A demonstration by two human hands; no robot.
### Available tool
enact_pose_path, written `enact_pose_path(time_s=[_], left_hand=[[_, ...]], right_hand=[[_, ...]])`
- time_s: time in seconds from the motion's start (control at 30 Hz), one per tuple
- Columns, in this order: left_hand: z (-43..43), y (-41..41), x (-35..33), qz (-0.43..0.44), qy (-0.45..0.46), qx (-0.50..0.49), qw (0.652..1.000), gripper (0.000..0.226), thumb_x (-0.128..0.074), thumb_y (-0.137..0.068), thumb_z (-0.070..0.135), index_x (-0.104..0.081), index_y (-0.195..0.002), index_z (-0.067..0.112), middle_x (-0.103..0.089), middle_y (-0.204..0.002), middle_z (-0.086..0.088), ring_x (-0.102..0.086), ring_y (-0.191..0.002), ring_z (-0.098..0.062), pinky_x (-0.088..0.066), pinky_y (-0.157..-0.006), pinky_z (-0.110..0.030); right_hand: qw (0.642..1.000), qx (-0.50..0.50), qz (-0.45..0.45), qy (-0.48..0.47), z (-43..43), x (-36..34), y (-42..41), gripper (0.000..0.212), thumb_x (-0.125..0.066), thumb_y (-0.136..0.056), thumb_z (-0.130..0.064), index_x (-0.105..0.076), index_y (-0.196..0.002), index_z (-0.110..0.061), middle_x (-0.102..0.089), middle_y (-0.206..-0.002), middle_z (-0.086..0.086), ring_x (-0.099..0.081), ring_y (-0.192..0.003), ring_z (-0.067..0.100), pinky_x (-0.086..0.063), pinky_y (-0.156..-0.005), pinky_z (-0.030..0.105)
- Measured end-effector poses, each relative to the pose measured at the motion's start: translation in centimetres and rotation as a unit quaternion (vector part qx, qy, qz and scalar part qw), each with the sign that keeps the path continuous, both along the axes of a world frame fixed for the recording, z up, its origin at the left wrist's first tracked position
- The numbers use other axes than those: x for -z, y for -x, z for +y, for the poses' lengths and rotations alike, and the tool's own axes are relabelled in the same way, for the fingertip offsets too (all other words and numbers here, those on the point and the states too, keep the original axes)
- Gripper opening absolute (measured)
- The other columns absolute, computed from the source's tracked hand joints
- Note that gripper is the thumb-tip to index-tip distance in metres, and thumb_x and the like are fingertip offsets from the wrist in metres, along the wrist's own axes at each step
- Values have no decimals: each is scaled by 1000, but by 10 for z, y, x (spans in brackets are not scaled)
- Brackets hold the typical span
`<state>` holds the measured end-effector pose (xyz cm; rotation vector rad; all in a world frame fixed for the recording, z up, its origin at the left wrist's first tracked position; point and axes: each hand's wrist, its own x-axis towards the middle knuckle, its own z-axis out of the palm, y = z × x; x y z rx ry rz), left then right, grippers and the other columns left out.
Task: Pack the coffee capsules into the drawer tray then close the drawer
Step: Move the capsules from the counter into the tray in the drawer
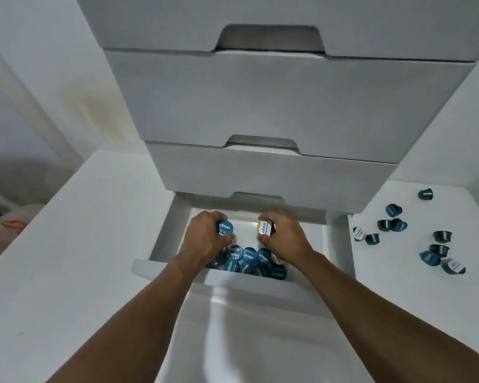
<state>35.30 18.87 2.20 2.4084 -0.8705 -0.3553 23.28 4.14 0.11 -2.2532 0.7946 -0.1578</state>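
An open drawer (pixel 266 288) sits at frame centre, capsules (pixel 249 261) piled inside; closed drawers (pixel 274 100) stack above, loose capsules (pixel 415 233) scattered at right.

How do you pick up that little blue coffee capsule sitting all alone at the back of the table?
Pinch the lone capsule across its tapered body, just behind the wider rim, coming down from above. It seems to lie on its side on the table with bare space around it, so thumb and finger should fit either side.
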Motion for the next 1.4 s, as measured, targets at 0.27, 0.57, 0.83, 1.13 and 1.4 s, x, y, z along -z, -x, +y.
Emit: enact_pose_path(time_s=[0.27, 0.57, 0.83, 1.13, 1.4], left_hand=[[9, -74, 27, -1, -51, 150, 987, 30, -74, -76, 20, -67, -104, 19, -64, -98, 1, -61, -90, -18, -43, -70, -17], [7, -104, 55, -17, -107, 265, 958, 52, -73, -79, 23, -56, -127, 15, -53, -125, -5, -52, -113, -21, -45, -99, -30], [-3, -105, 70, -42, -134, 262, 955, 45, -66, -85, 22, -55, -128, 15, -52, -129, -7, -47, -118, -25, -43, -102, -34], [-6, -108, 81, -50, -153, 252, 954, 38, -62, -88, 19, -57, -125, 13, -53, -127, -11, -47, -118, -27, -43, -100, -33], [-10, -116, 75, -48, -163, 278, 945, 32, -60, -87, 21, -63, -118, 13, -61, -118, -14, -57, -107, -29, -49, -95, -35]], right_hand=[[1000, 22, 19, -3, 25, 19, -40, 40, -71, -75, -13, -61, -113, -15, -63, -109, 5, -57, -100, 21, -48, -90, 38], [997, 22, 76, -9, 43, 39, -79, 51, -71, -77, -13, -57, -127, -15, -56, -119, 13, -55, -108, 28, -40, -86, 24], [995, 25, 93, -14, 36, 56, -91, 48, -71, -81, -18, -56, -126, -13, -60, -119, 14, -59, -106, 28, -50, -89, 32], [997, -10, 79, 2, 33, 68, -95, 46, -72, -82, -20, -59, -125, -10, -62, -117, 15, -59, -105, 28, -39, -83, 20], [997, 8, 80, 4, 30, 69, -96, 34, -61, -89, -14, -62, -123, -14, -64, -121, 12, -60, -108, 25, -40, -90, 20]])
